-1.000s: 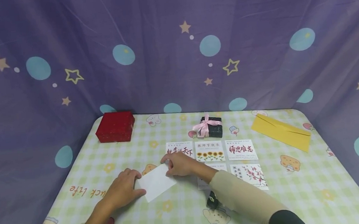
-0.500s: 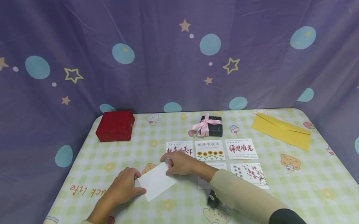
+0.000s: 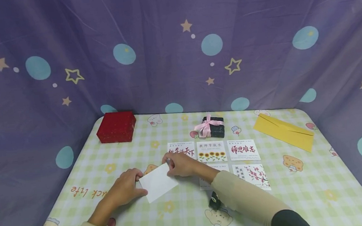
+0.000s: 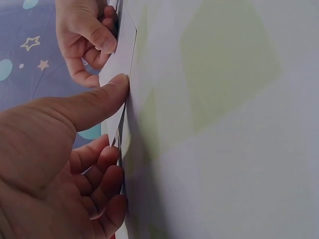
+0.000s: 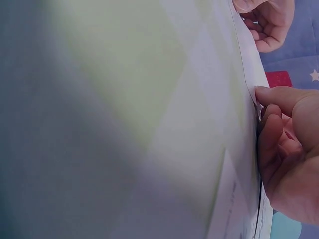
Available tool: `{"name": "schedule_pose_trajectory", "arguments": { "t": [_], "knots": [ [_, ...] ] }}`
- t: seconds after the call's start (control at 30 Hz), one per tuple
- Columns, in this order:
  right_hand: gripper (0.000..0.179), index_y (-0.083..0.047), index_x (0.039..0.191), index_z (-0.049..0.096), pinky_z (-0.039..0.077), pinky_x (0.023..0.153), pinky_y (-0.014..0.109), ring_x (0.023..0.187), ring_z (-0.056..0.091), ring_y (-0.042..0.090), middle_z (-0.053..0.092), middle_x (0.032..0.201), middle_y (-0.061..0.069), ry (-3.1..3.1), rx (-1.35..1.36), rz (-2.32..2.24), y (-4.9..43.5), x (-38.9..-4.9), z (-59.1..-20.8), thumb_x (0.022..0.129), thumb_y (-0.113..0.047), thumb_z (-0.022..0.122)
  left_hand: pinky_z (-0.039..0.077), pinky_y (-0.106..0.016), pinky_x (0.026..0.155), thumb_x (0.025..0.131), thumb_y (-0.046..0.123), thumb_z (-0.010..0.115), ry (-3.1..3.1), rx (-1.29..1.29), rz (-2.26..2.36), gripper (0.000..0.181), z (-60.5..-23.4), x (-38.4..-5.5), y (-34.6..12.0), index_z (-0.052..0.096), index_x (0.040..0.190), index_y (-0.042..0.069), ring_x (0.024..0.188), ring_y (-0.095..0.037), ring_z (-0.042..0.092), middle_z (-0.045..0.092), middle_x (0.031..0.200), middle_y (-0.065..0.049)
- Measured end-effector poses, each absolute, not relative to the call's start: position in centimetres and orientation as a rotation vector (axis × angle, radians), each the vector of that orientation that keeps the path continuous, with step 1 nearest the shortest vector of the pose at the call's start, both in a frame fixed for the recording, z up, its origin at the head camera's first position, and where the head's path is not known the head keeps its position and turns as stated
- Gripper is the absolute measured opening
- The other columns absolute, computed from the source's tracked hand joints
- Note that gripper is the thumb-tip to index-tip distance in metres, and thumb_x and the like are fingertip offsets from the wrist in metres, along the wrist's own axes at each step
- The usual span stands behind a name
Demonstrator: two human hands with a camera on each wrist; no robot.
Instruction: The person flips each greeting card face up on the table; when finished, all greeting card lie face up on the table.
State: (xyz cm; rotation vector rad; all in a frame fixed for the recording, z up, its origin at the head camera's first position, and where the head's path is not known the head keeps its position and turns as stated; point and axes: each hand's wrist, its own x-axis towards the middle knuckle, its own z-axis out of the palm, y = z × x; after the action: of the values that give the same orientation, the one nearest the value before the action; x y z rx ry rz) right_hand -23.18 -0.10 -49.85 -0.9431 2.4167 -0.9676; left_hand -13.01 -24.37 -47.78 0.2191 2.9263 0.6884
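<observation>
A blank white card (image 3: 158, 183) lies tilted between my two hands, left of the printed cards. My left hand (image 3: 126, 187) pinches its left end, the thumb (image 4: 112, 94) on top and the other fingers curled at the edge. At the opposite end my right hand (image 3: 181, 165) pinches the upper right corner between thumb and fingers. In the left wrist view the card (image 4: 119, 64) appears nearly edge-on, close over the tablecloth. Its underside is hidden.
Several printed cards (image 3: 211, 152) lie in two rows, partly under my right forearm. Behind them sits a black box with a pink ribbon (image 3: 215, 127). A red box (image 3: 116, 127) stands back left, a yellow envelope (image 3: 283, 133) back right. A purple curtain (image 3: 162, 56) hangs behind the table.
</observation>
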Motion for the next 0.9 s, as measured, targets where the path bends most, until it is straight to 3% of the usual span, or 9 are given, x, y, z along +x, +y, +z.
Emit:
{"name": "schedule_pose_trajectory", "arguments": {
  "t": [0.37, 0.53, 0.63, 0.8, 0.9],
  "knots": [
    [0.032, -0.017, 0.123, 0.065, 0.041, 0.061, 0.018, 0.062, 0.049, 0.002, 0.058, 0.073, -0.011, 2.43, -1.004, -0.998, 0.2, -23.3, -49.4, 0.093, -0.023, 0.073, 0.039, -0.026, 0.069, 0.072, 0.006, 0.088, 3.027, 0.316, 0.824, 0.038, -47.7, -13.2, -24.4, 0.056, 0.092, 0.011, 0.079, -0.012, 0.045, 0.05, 0.085, 0.0],
    [0.014, -0.017, 0.108, 0.07, 0.04, 0.056, 0.018, 0.053, 0.049, 0.002, 0.058, 0.063, -0.011, 2.456, -1.036, -1.08, 0.6, -23.6, -49.7, 0.099, -0.027, 0.066, 0.04, -0.023, 0.067, 0.074, 0.0, 0.084, 3.081, 0.36, 0.944, 0.034, -47.4, -13.2, -24.4, 0.056, 0.089, 0.012, 0.076, -0.007, 0.044, 0.047, 0.082, 0.003],
    [0.014, -0.014, 0.098, 0.07, 0.047, 0.051, 0.021, 0.05, 0.057, 0.007, 0.065, 0.061, -0.003, 2.364, -0.986, -1.223, 0.9, -23.7, -49.6, 0.101, -0.026, 0.062, 0.041, -0.021, 0.065, 0.075, -0.002, 0.085, 3.117, 0.495, 1.026, 0.034, -47.3, -13.2, -24.7, 0.057, 0.089, 0.013, 0.073, -0.003, 0.043, 0.047, 0.081, 0.006],
    [0.029, -0.006, 0.108, 0.075, 0.06, 0.058, 0.035, 0.07, 0.073, 0.025, 0.076, 0.091, 0.017, 2.07, -0.814, -1.489, 1.4, -23.4, -48.7, 0.105, -0.028, 0.055, 0.043, -0.02, 0.057, 0.078, 0.002, 0.085, 3.12, 0.644, 1.178, 0.025, -46.8, -13.3, -25.2, 0.067, 0.087, 0.017, 0.063, 0.001, 0.043, 0.05, 0.072, 0.009],
    [0.039, 0.002, 0.113, 0.073, 0.062, 0.064, 0.039, 0.078, 0.075, 0.028, 0.075, 0.101, 0.025, 1.962, -0.775, -1.561, 1.8, -23.2, -48.3, 0.108, -0.028, 0.049, 0.044, -0.021, 0.053, 0.084, 0.011, 0.082, 3.05, 0.566, 1.226, 0.014, -46.4, -13.3, -25.5, 0.075, 0.093, 0.018, 0.058, 0.003, 0.047, 0.062, 0.069, 0.008]
  ]
}}
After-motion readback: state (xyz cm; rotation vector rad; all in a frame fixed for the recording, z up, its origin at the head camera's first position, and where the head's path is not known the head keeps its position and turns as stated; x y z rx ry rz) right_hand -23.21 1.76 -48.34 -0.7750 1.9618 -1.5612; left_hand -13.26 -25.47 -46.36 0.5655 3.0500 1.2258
